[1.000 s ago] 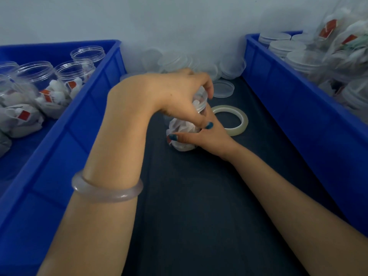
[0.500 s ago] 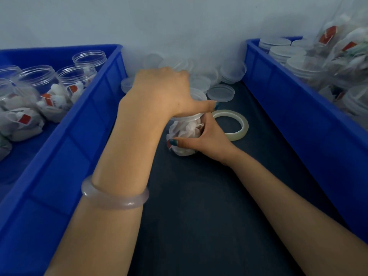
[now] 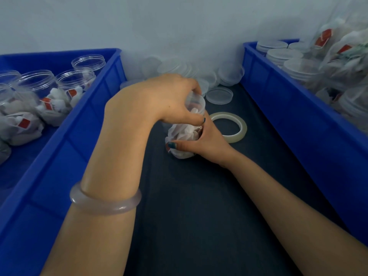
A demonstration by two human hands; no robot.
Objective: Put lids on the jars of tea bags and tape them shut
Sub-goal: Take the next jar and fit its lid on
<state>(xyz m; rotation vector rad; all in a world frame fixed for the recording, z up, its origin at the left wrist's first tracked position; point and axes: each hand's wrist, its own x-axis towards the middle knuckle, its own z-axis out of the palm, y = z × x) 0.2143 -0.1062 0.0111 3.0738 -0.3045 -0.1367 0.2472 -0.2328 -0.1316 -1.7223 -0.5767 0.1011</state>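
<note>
On the dark mat (image 3: 199, 216) between your forearms, the jar (image 3: 182, 134) is clear plastic, packed with white tea bags; one red tag shows at its lower left. A translucent lid (image 3: 196, 102) covers its mouth and leans towards the right; whether it is fully seated cannot be told.

Your left hand (image 3: 163, 98) comes down from above, fingers curled round the lid's rim. Your right hand (image 3: 207, 144) grips the jar's body from the right, thumb laid across the front near its base. The left hand hides much of the jar's neck.

A pale bracelet (image 3: 105, 202) circles your left wrist. The left blue bin (image 3: 59, 156) holds open jars of tea bags (image 3: 35, 84); the right blue bin (image 3: 288, 108) holds lidded jars (image 3: 298, 68). A roll of clear tape (image 3: 237, 126) lies flat just beside your right hand. Beyond it a loose lid (image 3: 219, 95) lies on the mat, and more lids (image 3: 179, 68) are heaped against the wall.
</note>
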